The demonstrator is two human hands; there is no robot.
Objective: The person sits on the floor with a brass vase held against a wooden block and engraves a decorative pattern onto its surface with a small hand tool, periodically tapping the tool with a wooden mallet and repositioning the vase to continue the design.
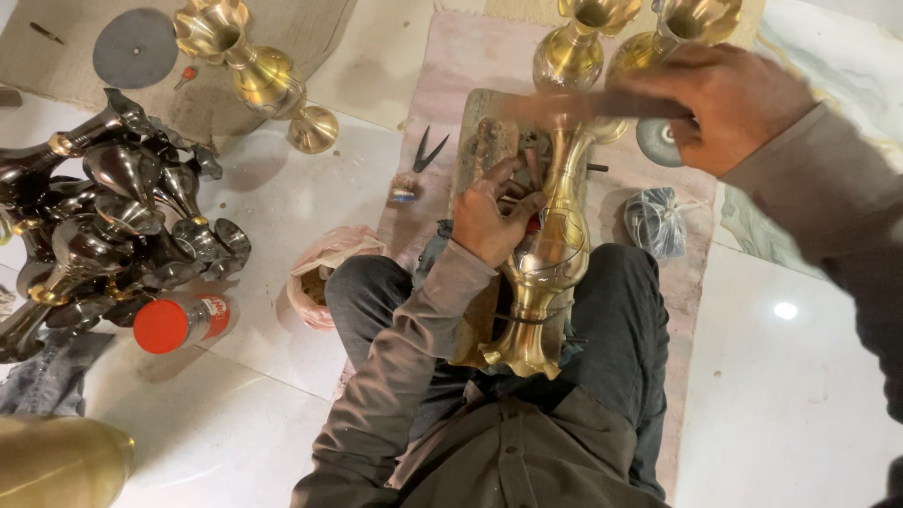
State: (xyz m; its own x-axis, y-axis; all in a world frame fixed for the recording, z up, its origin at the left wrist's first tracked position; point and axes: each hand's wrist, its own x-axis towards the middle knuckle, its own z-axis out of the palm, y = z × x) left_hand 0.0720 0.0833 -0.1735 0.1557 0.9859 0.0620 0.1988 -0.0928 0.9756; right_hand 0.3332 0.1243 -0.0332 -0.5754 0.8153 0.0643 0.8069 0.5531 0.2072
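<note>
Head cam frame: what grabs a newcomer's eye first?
First the polished brass vase lying along the seated person's lap at centre, steadied by the left hand. The right hand is raised at upper right, gripping a long dark tool blurred across the vase's neck. On the left floor sits a heap of dark unpolished vases, with a red-capped bottle lying beside it.
</note>
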